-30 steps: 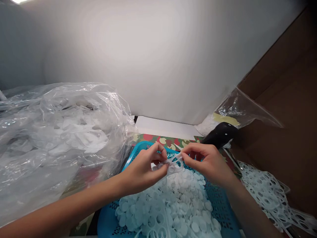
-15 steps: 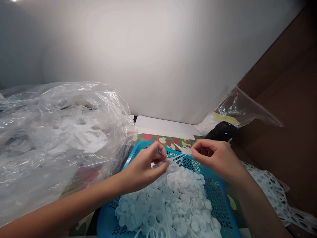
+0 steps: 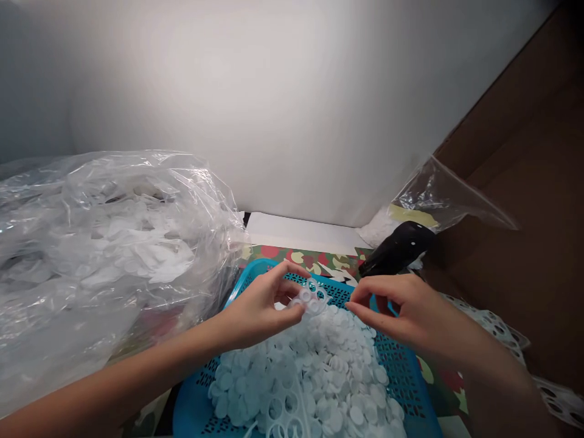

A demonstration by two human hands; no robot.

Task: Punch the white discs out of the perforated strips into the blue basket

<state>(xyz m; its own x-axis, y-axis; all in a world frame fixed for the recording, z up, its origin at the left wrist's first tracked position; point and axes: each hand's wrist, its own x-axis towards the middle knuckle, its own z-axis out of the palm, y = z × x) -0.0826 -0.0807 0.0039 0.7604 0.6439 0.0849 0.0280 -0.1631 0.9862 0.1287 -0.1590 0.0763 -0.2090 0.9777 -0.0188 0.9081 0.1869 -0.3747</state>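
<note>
My left hand (image 3: 262, 307) is closed on a small translucent plastic sheet with round holes (image 3: 314, 297), held above the basket between thumb and fingers. To its right, apart from that sheet, my right hand (image 3: 401, 304) has thumb and index finger brought together in a pinch. Whatever may be between those fingertips is too small to make out. Beneath both hands, a blue perforated plastic basket (image 3: 422, 389) holds a heap of small white round discs (image 3: 347, 371). Another holed sheet (image 3: 287, 404) lies on the near part of the heap.
A large clear plastic bag (image 3: 114, 231) with white pieces inside fills the left. Behind my right hand lies a black object (image 3: 401, 246), near a clear bag (image 3: 438, 188). Holed sheets (image 3: 497, 325) lie at right beside a brown cardboard wall (image 3: 538, 213). A pale wall (image 3: 274, 109) rises behind.
My right hand has come away from the sheet and moved slightly down, its fingers no longer pulling strands. The sheet in my left hand has turned so its holes show more.
</note>
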